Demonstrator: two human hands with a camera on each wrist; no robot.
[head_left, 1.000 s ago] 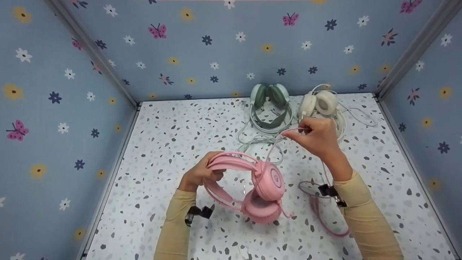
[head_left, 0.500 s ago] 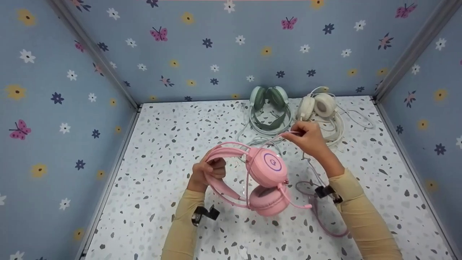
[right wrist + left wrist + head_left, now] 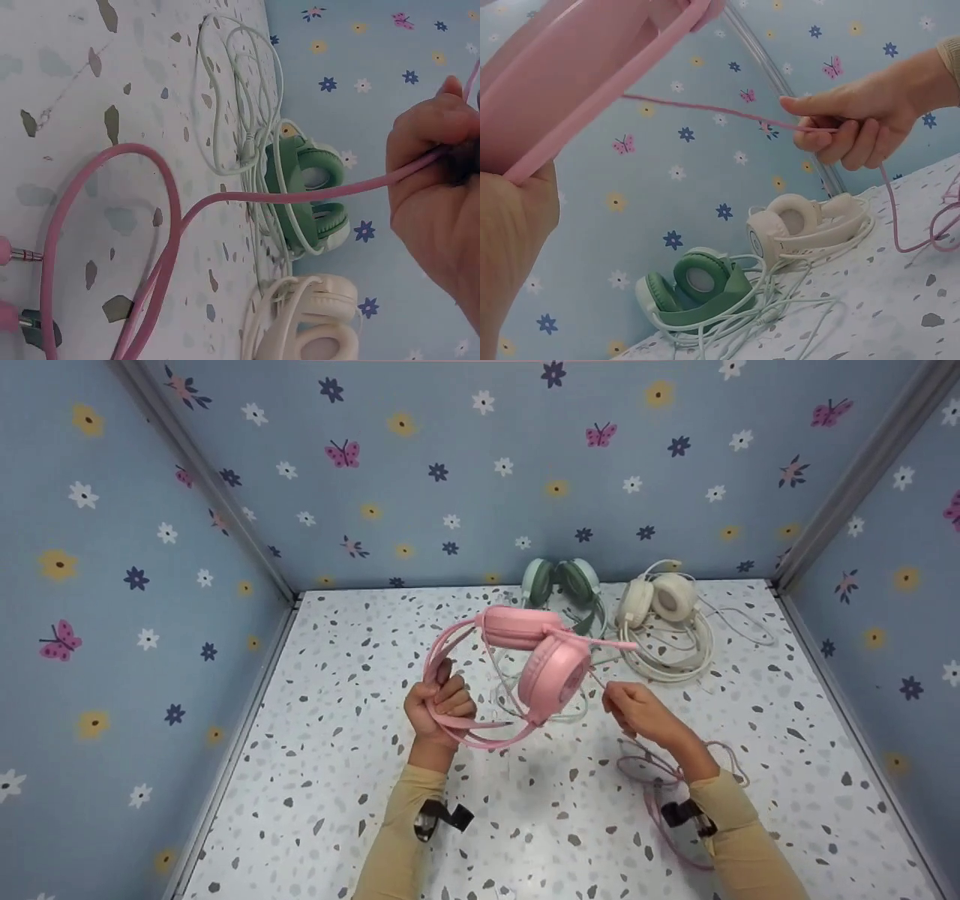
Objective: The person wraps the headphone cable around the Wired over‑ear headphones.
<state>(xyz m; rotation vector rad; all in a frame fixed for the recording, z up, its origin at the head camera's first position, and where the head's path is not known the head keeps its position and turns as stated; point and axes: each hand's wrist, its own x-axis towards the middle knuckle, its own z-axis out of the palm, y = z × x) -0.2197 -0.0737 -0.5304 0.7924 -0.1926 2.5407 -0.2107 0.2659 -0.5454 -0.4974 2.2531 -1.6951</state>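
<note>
Pink headphones (image 3: 555, 675) with a boom microphone are held up over the table, earcups toward the right. My left hand (image 3: 442, 709) grips them by the headband (image 3: 577, 82), fingers curled round it. To the right, my right hand (image 3: 641, 712) holds the pink cable (image 3: 300, 196) in curled fingers. In the left wrist view the cable runs fairly straight from the headphones to that hand, then drops to the table. Loose loops of it lie near the right forearm, and two metal-tipped plugs (image 3: 22, 255) show at the edge of the right wrist view.
Green headphones (image 3: 705, 289) with a pale coiled cable rest at the back of the table (image 3: 337, 660). Beside them on the right sit cream headphones (image 3: 667, 600) with their own coiled cable. Patterned blue walls (image 3: 480, 495) enclose the back and both sides.
The pink headphones have been raised and turned, so the earcups now overlap the green pair in the head view. My right hand has come down toward me, still holding the cable.
</note>
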